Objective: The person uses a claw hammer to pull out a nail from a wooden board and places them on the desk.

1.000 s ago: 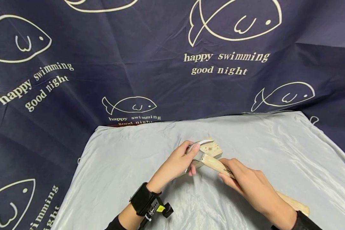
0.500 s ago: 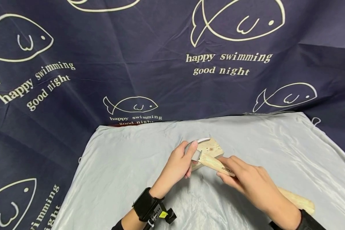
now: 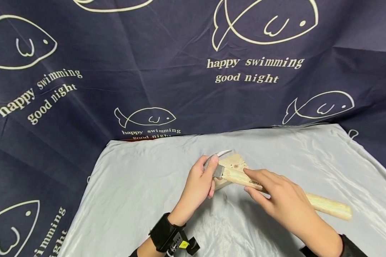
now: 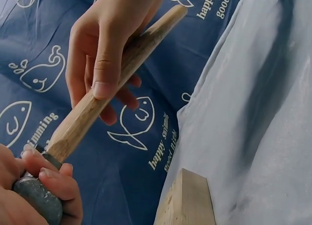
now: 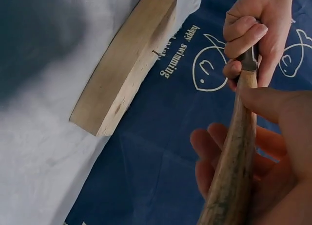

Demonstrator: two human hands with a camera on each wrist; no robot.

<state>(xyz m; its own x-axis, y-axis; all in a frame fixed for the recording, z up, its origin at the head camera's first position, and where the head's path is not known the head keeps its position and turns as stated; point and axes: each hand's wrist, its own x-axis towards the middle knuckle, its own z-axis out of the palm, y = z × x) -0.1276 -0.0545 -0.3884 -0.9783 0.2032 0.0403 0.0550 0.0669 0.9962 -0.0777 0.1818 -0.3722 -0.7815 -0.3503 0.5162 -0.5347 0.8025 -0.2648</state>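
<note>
A claw hammer (image 3: 236, 176) with a pale wooden handle and a grey metal head is held above the table. My left hand (image 3: 196, 184) grips its head, the curved claw showing past the thumb. My right hand (image 3: 284, 198) holds the handle around its middle, thumb on one side and fingers loosely bent on the other, as the left wrist view shows. Beyond the hammer a wooden block (image 3: 239, 161) lies on the table, partly hidden by the hammer and left hand. In the right wrist view a small nail (image 5: 155, 52) sticks out of the block.
A pale, shiny cloth (image 3: 141, 185) covers the table. Behind it hangs a dark blue curtain (image 3: 186, 89) with white fish and lettering. A black strap with a small camera (image 3: 167, 233) sits on my left wrist.
The hammer handle's free end has swung upward and away from me, so more of it shows past my right hand. The right fingers have spread a little; the claw has tilted up.
</note>
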